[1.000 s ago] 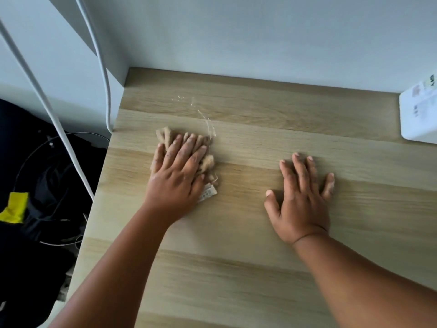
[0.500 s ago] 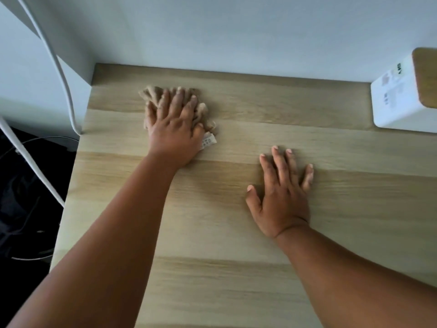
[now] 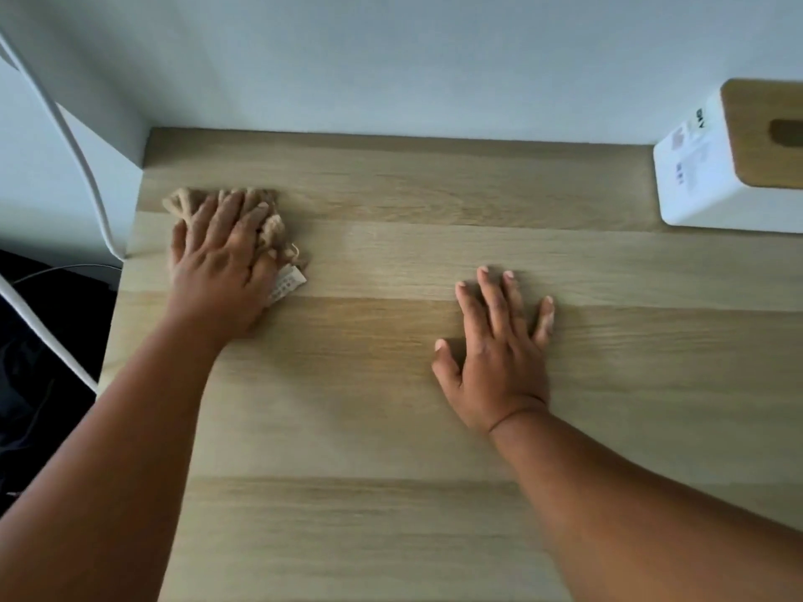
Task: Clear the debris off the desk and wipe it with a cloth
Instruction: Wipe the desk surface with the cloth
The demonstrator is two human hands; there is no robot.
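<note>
L hand (image 3: pixel 219 262) lies palm-down on a beige cloth (image 3: pixel 267 225) near the desk's (image 3: pixel 391 406) far-left corner, fingers (image 3: pixel 226 210) straight and close together, pressing the cloth flat rather than gripping it. The cloth bunches out past the fingertips and to the thumb side; a small white label (image 3: pixel 287 283) pokes out beside the thumb, flat on the wood. L forearm runs up from the lower-left, angled toward the back wall, wrist roughly in line w/ the hand. R hand (image 3: pixel 495 354) is also flat on the desk, holding nothing: 4 fingers spread slightly and pointing away from the person, thumb out to the left, palm down on bare wood approx mid-desk, well apart from the cloth. R forearm comes in from the lower-right w/ the wrist bent a little. A white box w/ a wooden top (image 3: pixel 730 167) sits at the far-right against the wall, partly cut off by the frame edge. White cables (image 3: pixel 82 167) hang down off the desk's left side, over dark stuff on the floor that's too dim to identify.
</note>
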